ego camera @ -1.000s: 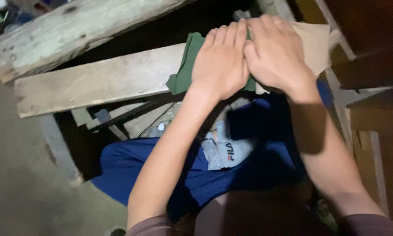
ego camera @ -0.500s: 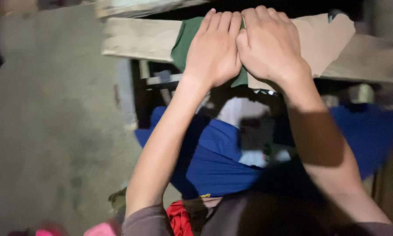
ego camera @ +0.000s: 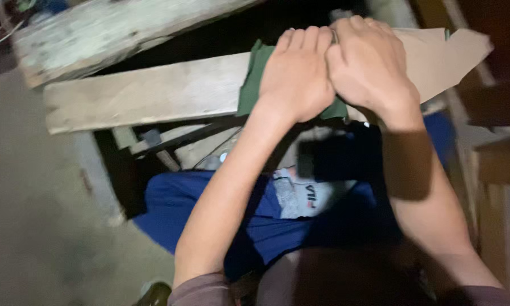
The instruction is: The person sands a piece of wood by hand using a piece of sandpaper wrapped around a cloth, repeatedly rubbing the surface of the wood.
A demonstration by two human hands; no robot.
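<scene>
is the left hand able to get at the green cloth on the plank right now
Probably yes: the left hand already lies flat on the green cloth atop the wooden plank, the right hand beside it, nothing between them.

A dark green cloth [ego camera: 252, 79] is seen against a pale, weathered tan plank [ego camera: 153, 90], whose grain is streaked with grey. A second plank [ego camera: 113, 28] above it is bleached whitish grey and flecked with darker marks. A light brown sheet of card [ego camera: 436, 56] is plain, without pattern. Deep blue fabric [ego camera: 170, 209] is spread below, with a mottled grey patch [ego camera: 291, 195] set into it. The floor [ego camera: 34, 226] is coloured a dull grey-brown.
</scene>
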